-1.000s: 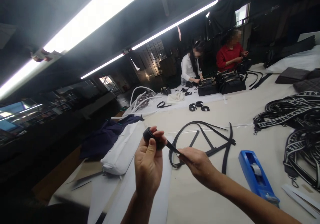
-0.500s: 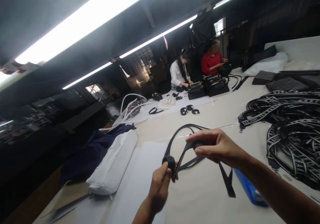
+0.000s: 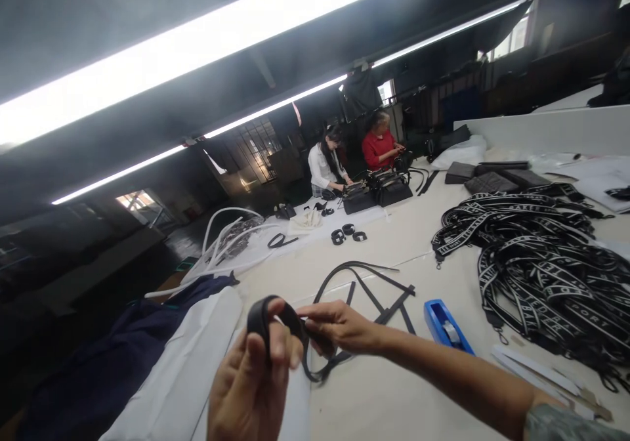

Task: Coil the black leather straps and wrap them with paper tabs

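Observation:
A black strap [image 3: 259, 316] loops around the fingers of my left hand [image 3: 251, 375], which is closed on it in the lower middle of the head view. Just to the right, my right hand [image 3: 342, 326] pinches the same strap between thumb and fingers. From there the strap curves down towards the table. Other lengths of black strap [image 3: 388, 314] lie loose behind my right hand, some crossing each other. Where the held strap ends among them, I cannot tell.
A blue tape dispenser [image 3: 445, 326] stands right of my forearm. Lettered straps [image 3: 546, 283] heap at the right. Rolled black straps [image 3: 348, 230] lie farther back. White wrapped material [image 3: 182, 369] lies at the left. Two people [image 3: 327, 162] work across the table.
My left hand has risen and moved left, with the strap now looped around its fingers. My right hand has moved left and lower. The view has turned right, showing the tape dispenser fully.

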Demonstrator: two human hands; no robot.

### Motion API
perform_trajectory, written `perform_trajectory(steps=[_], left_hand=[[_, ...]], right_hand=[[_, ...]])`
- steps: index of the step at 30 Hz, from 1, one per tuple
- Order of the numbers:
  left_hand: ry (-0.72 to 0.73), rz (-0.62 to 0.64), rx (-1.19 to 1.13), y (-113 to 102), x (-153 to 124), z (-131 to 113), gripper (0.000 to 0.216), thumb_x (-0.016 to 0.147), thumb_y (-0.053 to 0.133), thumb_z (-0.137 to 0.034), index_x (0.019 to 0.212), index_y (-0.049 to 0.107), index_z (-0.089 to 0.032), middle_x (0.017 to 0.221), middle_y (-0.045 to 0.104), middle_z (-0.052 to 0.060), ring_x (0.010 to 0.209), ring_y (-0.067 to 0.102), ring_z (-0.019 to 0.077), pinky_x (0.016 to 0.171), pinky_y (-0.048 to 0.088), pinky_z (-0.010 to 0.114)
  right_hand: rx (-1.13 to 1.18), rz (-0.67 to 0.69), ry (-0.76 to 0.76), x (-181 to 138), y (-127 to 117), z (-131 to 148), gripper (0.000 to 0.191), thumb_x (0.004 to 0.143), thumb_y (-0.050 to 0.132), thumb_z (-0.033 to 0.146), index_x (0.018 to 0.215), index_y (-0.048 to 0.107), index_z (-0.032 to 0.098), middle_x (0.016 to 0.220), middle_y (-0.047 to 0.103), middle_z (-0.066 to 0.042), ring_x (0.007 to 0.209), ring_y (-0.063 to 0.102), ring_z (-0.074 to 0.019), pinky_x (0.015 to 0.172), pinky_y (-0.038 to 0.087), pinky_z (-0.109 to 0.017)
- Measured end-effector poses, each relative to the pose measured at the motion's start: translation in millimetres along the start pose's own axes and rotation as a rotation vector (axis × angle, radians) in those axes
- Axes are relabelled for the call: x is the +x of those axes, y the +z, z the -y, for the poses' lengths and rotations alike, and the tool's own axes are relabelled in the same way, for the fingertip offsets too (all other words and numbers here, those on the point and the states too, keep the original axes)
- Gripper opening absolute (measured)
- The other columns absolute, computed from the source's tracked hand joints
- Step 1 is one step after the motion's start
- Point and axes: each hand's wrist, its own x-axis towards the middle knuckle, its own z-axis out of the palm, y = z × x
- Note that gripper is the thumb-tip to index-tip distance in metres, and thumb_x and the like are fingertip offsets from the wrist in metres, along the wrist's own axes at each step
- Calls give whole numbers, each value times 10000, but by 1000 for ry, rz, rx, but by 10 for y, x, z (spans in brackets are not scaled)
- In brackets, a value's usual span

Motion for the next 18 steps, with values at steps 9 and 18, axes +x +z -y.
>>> perform_trajectory(steps=[9, 18], left_hand=[[371, -118, 275, 156, 445, 45, 363, 799, 763, -370, 1101, 688, -184, 907, 709, 25, 795, 648, 144, 858, 532, 254], [375, 131, 1004, -471, 491, 426, 374, 800, 679, -551, 1004, 774, -252, 934, 765, 61, 917, 681, 276, 888, 490, 308]], right_hand=[[-794, -297, -182, -246, 345, 66, 288, 989, 462, 344, 1096, 674, 181, 934, 731, -88, 837, 682, -199, 772, 498, -278], [353, 32, 43, -659, 42, 379, 836, 856, 684, 500, 1521, 231, 273, 662, 688, 9, 440, 594, -104, 472, 440, -183]])
